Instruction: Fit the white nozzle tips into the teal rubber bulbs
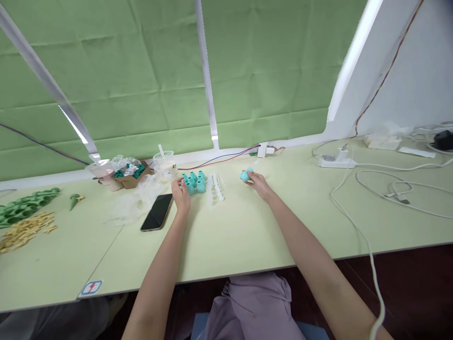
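Observation:
My right hand (261, 185) is closed on a small turquoise bulb-shaped piece (245, 175), held between thumb and fingers above the table. At the left edge of a group of similar turquoise pieces (201, 185) rests my left hand (181, 194), its fingers slightly bent and apart. These pieces have round bodies and narrow necks and stand upright in rows. Whether the left fingertips touch the nearest one I cannot make out. Just right of the group, small white translucent parts (219, 191) lie in rows between my hands.
A black phone (157, 213) lies left of my left hand, near crumpled clear plastic (132, 200). Behind stand a cardboard box (132, 178) and plastic cups (166, 163). Green moulded pieces (28, 205) and yellow bits (26, 230) lie far left. A power strip (336, 162) and white cables (354, 222) occupy the right.

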A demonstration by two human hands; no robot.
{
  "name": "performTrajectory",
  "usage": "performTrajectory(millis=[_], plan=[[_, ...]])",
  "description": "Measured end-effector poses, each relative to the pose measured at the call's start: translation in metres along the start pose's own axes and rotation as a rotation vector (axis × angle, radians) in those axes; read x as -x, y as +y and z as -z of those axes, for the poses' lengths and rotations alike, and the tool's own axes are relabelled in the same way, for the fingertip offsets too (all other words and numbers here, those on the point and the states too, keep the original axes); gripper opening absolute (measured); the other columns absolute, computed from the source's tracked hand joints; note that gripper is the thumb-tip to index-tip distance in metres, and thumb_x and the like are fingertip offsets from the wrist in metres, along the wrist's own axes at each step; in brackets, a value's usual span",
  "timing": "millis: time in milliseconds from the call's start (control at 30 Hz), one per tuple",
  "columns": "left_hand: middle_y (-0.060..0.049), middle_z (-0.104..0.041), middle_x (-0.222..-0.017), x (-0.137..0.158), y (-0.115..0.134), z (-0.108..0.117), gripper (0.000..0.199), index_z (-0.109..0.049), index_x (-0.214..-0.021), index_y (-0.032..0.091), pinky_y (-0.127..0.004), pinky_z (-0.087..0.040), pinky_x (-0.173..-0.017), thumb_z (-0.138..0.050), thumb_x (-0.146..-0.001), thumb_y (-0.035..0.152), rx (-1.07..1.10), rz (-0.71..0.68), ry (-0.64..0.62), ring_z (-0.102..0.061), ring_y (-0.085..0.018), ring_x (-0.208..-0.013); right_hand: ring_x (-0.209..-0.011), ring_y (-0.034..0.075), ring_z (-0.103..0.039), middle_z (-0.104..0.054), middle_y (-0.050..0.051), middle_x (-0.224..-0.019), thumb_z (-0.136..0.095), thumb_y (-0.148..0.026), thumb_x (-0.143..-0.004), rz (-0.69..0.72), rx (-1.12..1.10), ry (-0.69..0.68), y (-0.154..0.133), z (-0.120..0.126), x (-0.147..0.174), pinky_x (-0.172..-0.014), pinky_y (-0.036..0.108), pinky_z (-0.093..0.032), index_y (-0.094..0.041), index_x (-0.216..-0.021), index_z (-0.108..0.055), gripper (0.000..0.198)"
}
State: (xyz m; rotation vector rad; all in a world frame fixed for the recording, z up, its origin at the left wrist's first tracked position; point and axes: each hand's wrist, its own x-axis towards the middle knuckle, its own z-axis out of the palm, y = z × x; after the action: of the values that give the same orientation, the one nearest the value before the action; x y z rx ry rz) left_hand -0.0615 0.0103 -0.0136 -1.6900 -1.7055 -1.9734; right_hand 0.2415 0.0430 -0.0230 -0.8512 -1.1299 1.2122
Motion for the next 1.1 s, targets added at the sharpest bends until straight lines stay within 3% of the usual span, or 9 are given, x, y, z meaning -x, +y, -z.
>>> performTrajectory(millis=[200,367,533,800,933,1100], plan=[[-0.008,-0.059,-0.096,0.000,-0.002,0.000,0.031,-0.057,-0.096,0.018,-0.035,-0.041,-0.081,-0.035,-0.090,0.039,-0.023,0.021,-0.016,-0.053,-0.018,-0.085,-0.079,0.020,-0.065,-0.069,0.005,-0.077,-0.080,-0.046,-0.051,-0.011,0.113,0.092,-0.007,0.007,-0.001,-0.082,0.038,-0.053,-0.014,-0.074,-0.066,0.042],[-0.006,-0.060,-0.088,0.000,0.001,0.001,0.026,-0.058,-0.090,0.019,-0.033,-0.042,-0.079,-0.039,-0.089,0.036,-0.002,0.023,-0.053,-0.054,-0.018,-0.083,-0.083,0.019,-0.065,-0.070,0.006,-0.083,-0.075,-0.051,-0.057,0.006,0.135,0.090,-0.007,0.009,0.000,-0.079,0.035,-0.055,-0.016,-0.078,-0.067,0.042],[-0.007,-0.060,-0.092,0.001,-0.001,0.000,0.027,-0.057,-0.089,0.018,-0.033,-0.041,-0.081,-0.037,-0.090,0.035,-0.027,0.000,-0.091,-0.054,-0.018,-0.087,-0.074,0.018,-0.064,-0.068,0.004,-0.074,-0.080,-0.041,-0.052,0.011,0.204,0.165,-0.005,0.010,-0.005,-0.078,0.034,-0.054,-0.014,-0.074,-0.067,0.037],[-0.007,-0.060,-0.089,0.003,-0.003,-0.002,0.025,-0.058,-0.085,0.020,-0.036,-0.040,-0.084,-0.038,-0.089,0.035,-0.009,0.002,-0.147,-0.053,-0.020,-0.086,-0.075,0.016,-0.063,-0.068,0.005,-0.079,-0.074,-0.046,-0.057,0.023,0.245,0.196,0.003,0.021,-0.009,-0.070,0.029,-0.053,-0.014,-0.078,-0.066,0.039],[-0.005,-0.058,-0.087,0.004,-0.001,-0.003,0.022,-0.059,-0.083,0.021,-0.037,-0.040,-0.086,-0.041,-0.088,0.033,0.004,-0.008,-0.156,-0.053,-0.020,-0.086,-0.072,0.017,-0.061,-0.066,0.004,-0.074,-0.071,-0.046,-0.061,0.055,0.409,0.275,0.001,0.025,-0.012,-0.072,0.031,-0.050,-0.015,-0.076,-0.065,0.036],[-0.004,-0.057,-0.083,0.005,0.001,-0.004,0.016,-0.059,-0.080,0.022,-0.038,-0.039,-0.088,-0.047,-0.085,0.030,0.067,0.029,-0.159,-0.052,-0.020,-0.086,-0.086,0.022,-0.058,-0.066,0.009,-0.090,-0.057,-0.046,-0.075,0.103,0.939,0.455,-0.003,0.033,-0.005,-0.078,0.035,-0.045,-0.016,-0.090,-0.066,0.034]])
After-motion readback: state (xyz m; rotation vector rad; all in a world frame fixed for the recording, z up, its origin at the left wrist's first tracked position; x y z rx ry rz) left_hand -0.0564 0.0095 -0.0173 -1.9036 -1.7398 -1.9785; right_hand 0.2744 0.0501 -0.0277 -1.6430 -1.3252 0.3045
